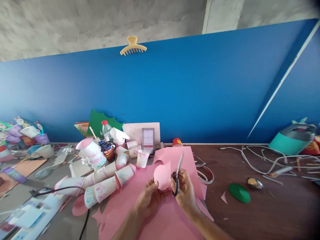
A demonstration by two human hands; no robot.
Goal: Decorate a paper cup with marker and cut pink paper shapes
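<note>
My left hand [148, 198] is closed on a round pink paper piece [162, 176], holding it up over a large pink paper sheet [152, 213] on the table. My right hand [184, 191] grips black-handled scissors [178, 173], blades pointing up and away, right beside the pink circle's right edge. Both hands are low in the middle of the view.
Several paper cups with pink rims [105, 181] lie piled to the left. A water bottle [107, 130] and green paper [100, 121] stand behind. White cables [265, 160], a green paper cone [239, 192] and a teal appliance [292, 138] are to the right. A blue wall [175, 93] backs the table.
</note>
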